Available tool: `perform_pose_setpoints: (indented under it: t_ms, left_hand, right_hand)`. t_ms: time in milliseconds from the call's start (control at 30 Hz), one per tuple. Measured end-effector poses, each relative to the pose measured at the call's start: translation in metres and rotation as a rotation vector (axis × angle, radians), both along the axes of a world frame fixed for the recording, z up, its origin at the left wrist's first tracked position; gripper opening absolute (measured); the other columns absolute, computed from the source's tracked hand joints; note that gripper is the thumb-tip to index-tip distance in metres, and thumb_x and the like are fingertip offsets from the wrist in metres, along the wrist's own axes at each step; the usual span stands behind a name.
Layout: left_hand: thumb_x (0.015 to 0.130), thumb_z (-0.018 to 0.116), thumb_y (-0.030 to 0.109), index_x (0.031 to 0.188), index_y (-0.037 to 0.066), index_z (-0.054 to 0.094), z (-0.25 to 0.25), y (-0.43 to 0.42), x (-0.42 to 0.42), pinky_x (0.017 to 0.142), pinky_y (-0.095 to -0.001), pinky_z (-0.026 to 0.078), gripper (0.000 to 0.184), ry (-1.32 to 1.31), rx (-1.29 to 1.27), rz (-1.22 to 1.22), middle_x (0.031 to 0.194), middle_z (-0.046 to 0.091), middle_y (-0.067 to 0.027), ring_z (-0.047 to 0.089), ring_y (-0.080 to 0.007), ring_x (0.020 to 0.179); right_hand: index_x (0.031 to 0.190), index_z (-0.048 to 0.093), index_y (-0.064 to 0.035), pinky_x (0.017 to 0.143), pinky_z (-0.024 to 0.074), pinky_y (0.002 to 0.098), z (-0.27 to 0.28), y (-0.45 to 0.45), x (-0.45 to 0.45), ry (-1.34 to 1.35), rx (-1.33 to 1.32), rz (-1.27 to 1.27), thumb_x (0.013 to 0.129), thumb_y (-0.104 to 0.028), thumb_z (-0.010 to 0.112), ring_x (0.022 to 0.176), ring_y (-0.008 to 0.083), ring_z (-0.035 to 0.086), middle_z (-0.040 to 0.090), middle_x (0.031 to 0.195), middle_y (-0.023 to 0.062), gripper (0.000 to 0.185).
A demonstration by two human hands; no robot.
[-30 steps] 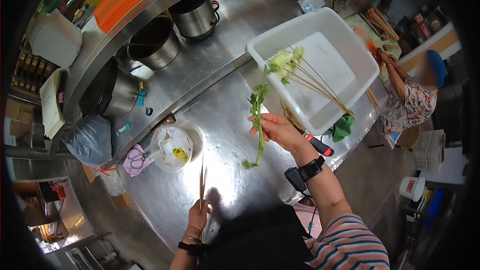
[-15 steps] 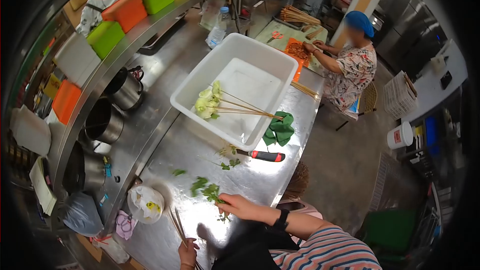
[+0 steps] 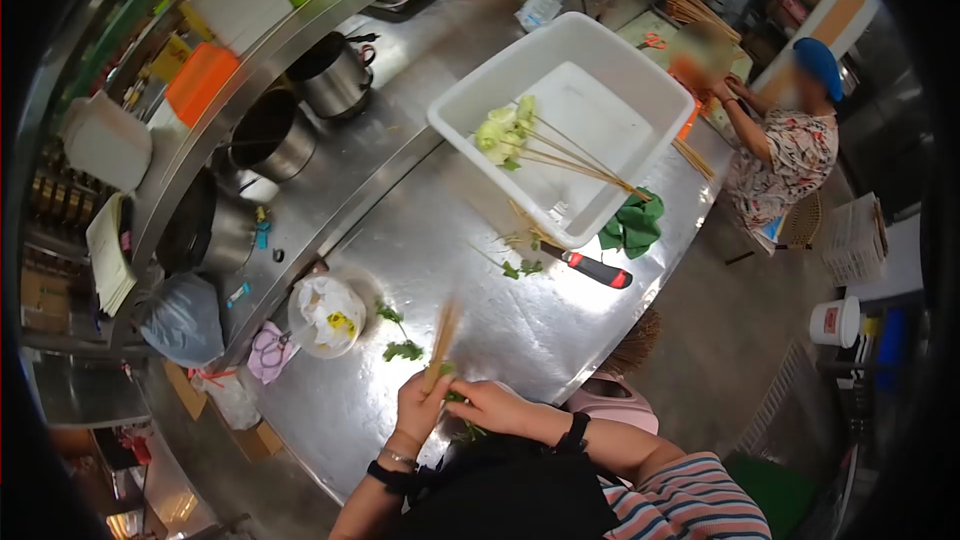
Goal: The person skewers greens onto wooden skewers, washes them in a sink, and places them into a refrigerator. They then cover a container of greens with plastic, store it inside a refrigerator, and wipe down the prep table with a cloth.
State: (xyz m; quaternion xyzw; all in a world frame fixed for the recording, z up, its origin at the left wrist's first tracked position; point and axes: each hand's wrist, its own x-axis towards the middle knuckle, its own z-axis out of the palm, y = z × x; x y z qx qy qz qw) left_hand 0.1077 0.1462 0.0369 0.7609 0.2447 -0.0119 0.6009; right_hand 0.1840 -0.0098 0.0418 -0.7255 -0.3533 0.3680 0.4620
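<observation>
My left hand [image 3: 420,406] is closed around a bundle of thin wooden skewers [image 3: 445,335], which point up and away and look blurred. Right beside it, my right hand [image 3: 497,406] pinches a sprig of leafy green herb [image 3: 456,397] close to the skewers. The fingers hide where herb and skewers meet. On the steel table in front lie loose herb sprigs [image 3: 402,350]. More stems are scattered by a knife with a red and black handle [image 3: 600,271]. A white plastic tub [image 3: 460,130] holds skewers with pale green leaf bunches [image 3: 503,132] on their ends.
A small tub lined with a white bag [image 3: 327,316] stands at the left, near a pink cloth with scissors [image 3: 268,352]. A green cloth [image 3: 634,222] lies by the tub's corner. Steel pots [image 3: 273,137] line the back ledge. A person in a blue cap [image 3: 785,140] sits beyond.
My left hand has come up with the skewers to meet my right hand, which has drawn nearer my body with the herb. The head view has shifted, moving the table rightward and up.
</observation>
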Motion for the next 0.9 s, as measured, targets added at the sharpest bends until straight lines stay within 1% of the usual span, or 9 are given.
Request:
perform_pose_setpoints:
  t_ms: [33,200,233,267,367,467,633,767,900]
  left_hand:
    - [0.090,0.062,0.015,0.089,-0.002,0.066,0.012,-0.001,0.001,0.069,-0.0262,0.049,0.017,0.006,-0.050,0.129,0.084,0.066,-0.0062,0.059,-0.0109,0.074]
    - [0.089,0.062,0.018,0.082,-0.001,0.064,0.003,0.046,-0.045,0.063,-0.0304,0.049,0.020,0.105,0.121,0.144,0.074,0.065,-0.0096,0.062,-0.0190,0.067]
    - [0.088,0.062,0.020,0.079,-0.001,0.063,0.002,0.054,-0.054,0.060,-0.0344,0.048,0.023,0.174,0.319,0.065,0.072,0.063,-0.0124,0.061,-0.0249,0.065]
    - [0.087,0.063,0.022,0.075,-0.001,0.062,0.002,0.058,-0.064,0.058,-0.0384,0.047,0.026,0.254,0.514,-0.019,0.070,0.061,-0.0153,0.061,-0.0308,0.063]
    - [0.086,0.062,0.021,0.074,0.000,0.064,0.003,0.059,-0.072,0.059,-0.0391,0.048,0.024,0.385,0.569,-0.026,0.071,0.063,-0.0182,0.063,-0.0333,0.066]
    - [0.086,0.062,0.022,0.075,0.000,0.064,-0.004,0.056,-0.076,0.060,-0.0405,0.048,0.025,0.401,0.571,-0.033,0.070,0.063,-0.0180,0.063,-0.0343,0.067]
    - [0.086,0.063,0.023,0.073,-0.001,0.062,-0.007,0.047,-0.076,0.059,-0.0426,0.046,0.027,0.380,0.571,-0.075,0.067,0.060,-0.0189,0.061,-0.0372,0.065]
    - [0.086,0.063,0.027,0.067,0.000,0.057,-0.009,0.045,-0.074,0.057,-0.0457,0.044,0.034,0.367,0.522,-0.056,0.065,0.056,-0.0194,0.056,-0.0396,0.062]
    - [0.086,0.063,0.027,0.066,0.000,0.057,-0.012,0.043,-0.073,0.057,-0.0454,0.044,0.034,0.363,0.477,-0.053,0.065,0.057,-0.0191,0.056,-0.0390,0.062]
  right_hand:
    - [0.105,0.058,-0.0048,0.064,0.0509,0.0359,0.001,-0.005,0.010,-0.007,-0.007,-0.015,0.090,-0.027,0.056,0.068,0.0291,0.064,0.065,0.078,0.0125,0.027]
    - [0.097,0.065,-0.0074,0.071,0.0503,0.0403,-0.019,-0.085,0.095,-0.240,-0.194,-0.646,0.080,-0.013,0.060,0.079,0.0315,0.063,0.066,0.089,0.0130,0.018]
    - [0.098,0.064,-0.0065,0.072,0.0498,0.0404,-0.018,-0.103,0.115,-0.262,-0.231,-0.680,0.079,-0.012,0.061,0.083,0.0307,0.063,0.065,0.091,0.0145,0.020]
    - [0.100,0.063,-0.0058,0.073,0.0498,0.0402,-0.022,-0.120,0.132,-0.422,-0.284,-0.688,0.078,-0.011,0.062,0.085,0.0312,0.062,0.064,0.094,0.0149,0.023]
    - [0.108,0.059,-0.0044,0.076,0.0499,0.0402,-0.043,-0.151,0.171,-0.849,-0.493,-0.622,0.072,-0.009,0.066,0.092,0.0337,0.060,0.061,0.103,0.0164,0.037]
    - [0.104,0.059,-0.0050,0.075,0.0498,0.0424,-0.080,-0.149,0.196,-0.944,-0.575,-0.590,0.068,-0.009,0.067,0.089,0.0341,0.059,0.060,0.100,0.0149,0.037]
    - [0.088,0.055,-0.0079,0.069,0.0479,0.0436,-0.098,-0.133,0.177,-0.748,-0.699,-0.347,0.067,-0.008,0.064,0.082,0.0314,0.058,0.057,0.087,0.0114,0.023]
    - [0.101,0.059,-0.0120,0.068,0.0469,0.0431,-0.073,-0.128,0.124,-0.712,-0.324,-0.380,0.065,-0.007,0.062,0.084,0.0300,0.056,0.055,0.091,0.0086,0.037]
    - [0.102,0.060,-0.0137,0.073,0.0445,0.0427,-0.052,-0.156,0.117,-0.651,-0.500,-0.364,0.063,-0.009,0.065,0.087,0.0285,0.055,0.055,0.093,0.0070,0.040]
